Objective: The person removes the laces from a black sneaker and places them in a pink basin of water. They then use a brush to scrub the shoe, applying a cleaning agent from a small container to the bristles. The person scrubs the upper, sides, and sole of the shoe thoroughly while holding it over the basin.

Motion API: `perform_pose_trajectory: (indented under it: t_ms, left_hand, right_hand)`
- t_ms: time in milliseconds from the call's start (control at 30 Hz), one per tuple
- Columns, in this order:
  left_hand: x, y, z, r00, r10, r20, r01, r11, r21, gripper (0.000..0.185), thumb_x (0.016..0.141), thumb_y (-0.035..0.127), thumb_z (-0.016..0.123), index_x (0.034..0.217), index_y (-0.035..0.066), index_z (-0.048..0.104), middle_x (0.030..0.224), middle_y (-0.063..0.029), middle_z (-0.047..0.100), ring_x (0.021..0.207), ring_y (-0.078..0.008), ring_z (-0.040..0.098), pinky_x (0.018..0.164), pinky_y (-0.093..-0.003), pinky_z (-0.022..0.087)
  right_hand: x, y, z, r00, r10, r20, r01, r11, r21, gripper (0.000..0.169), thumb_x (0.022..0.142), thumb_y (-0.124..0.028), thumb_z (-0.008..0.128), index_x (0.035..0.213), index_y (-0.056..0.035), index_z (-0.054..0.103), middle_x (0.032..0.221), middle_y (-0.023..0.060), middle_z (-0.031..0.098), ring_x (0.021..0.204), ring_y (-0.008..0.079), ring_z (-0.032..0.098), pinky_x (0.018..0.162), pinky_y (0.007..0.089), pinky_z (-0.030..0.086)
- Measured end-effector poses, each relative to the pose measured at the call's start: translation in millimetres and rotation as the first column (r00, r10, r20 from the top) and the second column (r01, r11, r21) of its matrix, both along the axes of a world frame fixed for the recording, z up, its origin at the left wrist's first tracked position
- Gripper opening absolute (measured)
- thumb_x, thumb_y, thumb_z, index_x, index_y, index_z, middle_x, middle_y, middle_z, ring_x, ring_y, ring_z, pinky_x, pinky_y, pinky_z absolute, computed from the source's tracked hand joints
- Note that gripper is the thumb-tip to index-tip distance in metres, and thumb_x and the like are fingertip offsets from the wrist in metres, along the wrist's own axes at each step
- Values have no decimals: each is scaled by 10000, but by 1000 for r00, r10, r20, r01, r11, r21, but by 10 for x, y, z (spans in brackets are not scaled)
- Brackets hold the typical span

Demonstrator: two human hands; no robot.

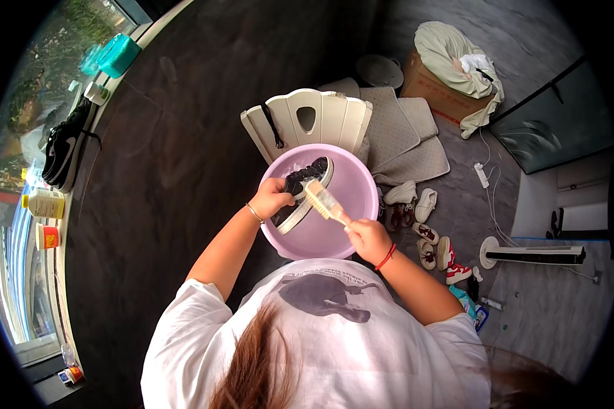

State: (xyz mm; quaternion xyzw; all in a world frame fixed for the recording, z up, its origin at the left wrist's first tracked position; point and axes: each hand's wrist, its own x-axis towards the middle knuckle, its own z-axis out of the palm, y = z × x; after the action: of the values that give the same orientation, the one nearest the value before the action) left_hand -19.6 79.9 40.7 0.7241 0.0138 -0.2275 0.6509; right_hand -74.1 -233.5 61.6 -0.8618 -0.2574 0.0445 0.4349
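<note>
A black sneaker with a white sole (pixel 292 218) is gripped by my left hand (pixel 273 198) over a round pink plastic basin (pixel 369 204). White suds show on its upper, near the toe or heel; which end cannot be told. My right hand (pixel 371 240) holds a scrubbing brush (pixel 323 200) by its handle, the bristles at the edge of the sneaker's sole. Behind the basin stands a cream plastic stool or chair back (pixel 332 113) with an oval cutout; a black shoelace (pixel 272 125) hangs over its left part.
Several pairs of shoes (pixel 425 204) lie right of the basin, near grey mats (pixel 414 148), a cardboard box (pixel 435 94) and a power strip (pixel 481 175). A white tower fan (pixel 534 254) is farther right. On the left windowsill are a black sneaker (pixel 64 148) and a yellow-capped bottle (pixel 46 203).
</note>
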Motion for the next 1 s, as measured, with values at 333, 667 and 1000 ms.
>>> perform_pose_trajectory:
  t_ms: [333,667,1000]
  left_hand:
    - [-34,34,-7,999,-35,33,35,999,-22,190,697,6,638,873,-44,693,775,-22,668,704,-117,607,690,-278,517]
    - [-106,-27,183,989,-101,104,96,994,58,200,698,55,660,857,-64,690,723,-45,663,673,-119,601,641,-298,511]
    - [-183,-84,312,955,-131,267,111,990,87,172,679,88,650,777,-54,645,604,-120,582,569,-159,558,579,-345,474]
  right_hand:
    - [4,-101,-199,1000,0,31,2,996,-85,196,870,-103,630,1037,-88,731,724,197,630,649,376,628,592,454,490]
    - [79,-61,-100,1000,-25,12,25,999,-23,162,879,-127,640,999,-64,731,755,213,642,662,359,647,589,434,492]
    - [270,-116,-193,958,-239,-157,252,965,72,237,912,-121,633,1127,-49,704,655,219,567,474,235,539,499,338,421]
